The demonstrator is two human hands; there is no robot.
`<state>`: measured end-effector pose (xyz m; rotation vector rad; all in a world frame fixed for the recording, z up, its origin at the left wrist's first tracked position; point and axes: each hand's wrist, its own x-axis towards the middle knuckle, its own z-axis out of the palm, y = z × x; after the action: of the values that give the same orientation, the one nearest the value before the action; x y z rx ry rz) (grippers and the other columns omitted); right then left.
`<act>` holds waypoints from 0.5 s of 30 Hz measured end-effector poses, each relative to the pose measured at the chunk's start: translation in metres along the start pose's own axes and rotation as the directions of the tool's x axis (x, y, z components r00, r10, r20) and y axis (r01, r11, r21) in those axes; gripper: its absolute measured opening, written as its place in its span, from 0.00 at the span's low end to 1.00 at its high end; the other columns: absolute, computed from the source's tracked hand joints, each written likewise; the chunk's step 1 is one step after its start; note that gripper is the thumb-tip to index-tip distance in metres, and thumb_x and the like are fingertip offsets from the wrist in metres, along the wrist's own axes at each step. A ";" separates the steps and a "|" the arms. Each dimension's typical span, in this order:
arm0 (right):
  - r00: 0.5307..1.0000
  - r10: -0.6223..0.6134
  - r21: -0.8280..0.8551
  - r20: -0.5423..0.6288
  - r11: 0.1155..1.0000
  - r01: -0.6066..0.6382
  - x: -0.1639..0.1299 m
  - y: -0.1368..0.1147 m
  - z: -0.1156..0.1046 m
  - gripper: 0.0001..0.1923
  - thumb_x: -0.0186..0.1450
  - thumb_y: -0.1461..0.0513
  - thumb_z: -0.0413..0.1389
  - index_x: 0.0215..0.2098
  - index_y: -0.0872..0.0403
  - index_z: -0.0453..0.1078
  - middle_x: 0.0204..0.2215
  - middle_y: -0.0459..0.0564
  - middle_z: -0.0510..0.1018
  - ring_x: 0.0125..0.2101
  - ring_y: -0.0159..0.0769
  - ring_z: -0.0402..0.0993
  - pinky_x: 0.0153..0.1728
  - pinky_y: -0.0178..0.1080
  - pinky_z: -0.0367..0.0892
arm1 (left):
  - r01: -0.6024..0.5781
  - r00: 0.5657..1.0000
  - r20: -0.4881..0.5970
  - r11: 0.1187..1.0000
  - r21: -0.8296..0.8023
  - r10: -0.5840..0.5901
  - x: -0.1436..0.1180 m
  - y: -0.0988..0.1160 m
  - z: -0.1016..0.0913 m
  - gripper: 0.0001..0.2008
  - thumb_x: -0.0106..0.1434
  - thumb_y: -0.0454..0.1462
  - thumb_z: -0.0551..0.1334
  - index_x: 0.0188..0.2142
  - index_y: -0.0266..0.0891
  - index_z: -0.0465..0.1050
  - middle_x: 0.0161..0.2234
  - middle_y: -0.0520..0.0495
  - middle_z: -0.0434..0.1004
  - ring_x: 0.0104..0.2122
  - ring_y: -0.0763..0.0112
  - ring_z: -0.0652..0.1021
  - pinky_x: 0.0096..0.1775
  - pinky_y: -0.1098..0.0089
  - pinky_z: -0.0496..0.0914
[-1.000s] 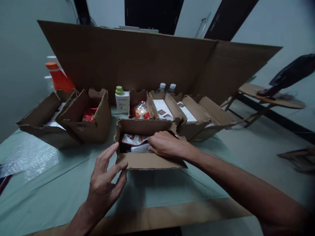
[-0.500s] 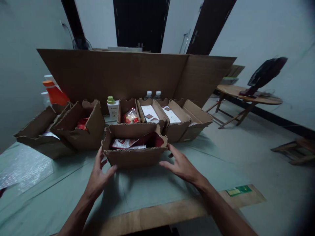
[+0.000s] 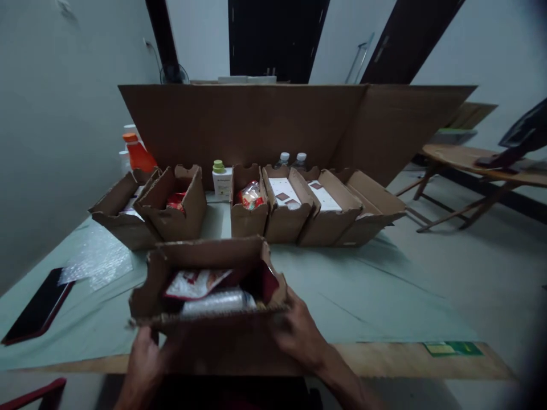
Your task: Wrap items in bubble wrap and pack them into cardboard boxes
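Note:
A cardboard box (image 3: 222, 344) is held up in front of me over the table's near edge, tilted so its opening faces me. My left hand (image 3: 145, 356) grips its lower left end, the fingers partly hidden beneath it. At the right end my right hand (image 3: 299, 333) is closed round the cardboard, slightly blurred. Inside the box lie a red and white printed packet (image 3: 199, 283), a clear plastic-wrapped item (image 3: 220, 302) and a dark red piece (image 3: 267, 282) at the right.
Several cardboard boxes (image 3: 286, 228) stand in a row behind, holding packets and white boxes. A white bottle with a green cap (image 3: 222, 181) stands between them. At left lie bubble wrap (image 3: 100, 256) and a phone (image 3: 38, 304). A tall cardboard screen (image 3: 248, 122) stands behind.
Both hands have closed on the front box and lifted it off the table, drawing it toward me and to the left. The view has shifted, bringing the phone into sight.

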<state>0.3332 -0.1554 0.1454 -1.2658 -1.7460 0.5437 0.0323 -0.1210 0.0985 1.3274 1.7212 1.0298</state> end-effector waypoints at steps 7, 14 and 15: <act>0.980 0.178 -0.067 -0.088 0.981 -0.184 0.018 0.023 -0.030 0.21 0.61 0.53 0.62 0.50 0.52 0.77 0.51 0.54 0.80 0.51 0.50 0.76 0.55 0.48 0.70 | -0.187 0.977 0.064 0.967 -0.174 0.201 0.012 0.055 0.050 0.34 0.47 0.57 0.70 0.47 0.36 0.73 0.43 0.39 0.80 0.46 0.50 0.79 0.51 0.54 0.74; 0.975 0.196 0.028 0.101 0.979 -0.200 0.010 0.023 -0.013 0.23 0.61 0.56 0.63 0.55 0.52 0.74 0.54 0.54 0.78 0.53 0.49 0.75 0.56 0.49 0.69 | -0.090 0.995 0.039 0.991 -0.099 0.094 -0.026 0.001 0.033 0.30 0.53 0.57 0.69 0.46 0.38 0.75 0.43 0.38 0.79 0.52 0.45 0.76 0.59 0.47 0.67; 0.977 0.168 0.057 0.132 0.983 -0.177 0.022 0.024 -0.002 0.24 0.61 0.56 0.63 0.55 0.51 0.74 0.55 0.54 0.78 0.54 0.50 0.73 0.58 0.51 0.68 | -0.074 0.997 0.007 0.994 -0.075 0.075 -0.033 -0.007 0.025 0.30 0.55 0.57 0.68 0.48 0.38 0.74 0.44 0.38 0.78 0.54 0.44 0.75 0.60 0.47 0.66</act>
<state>0.3455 -0.1264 0.1374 -1.3672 -1.7140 0.7930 0.0583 -0.1498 0.0841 1.3553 1.6211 1.1172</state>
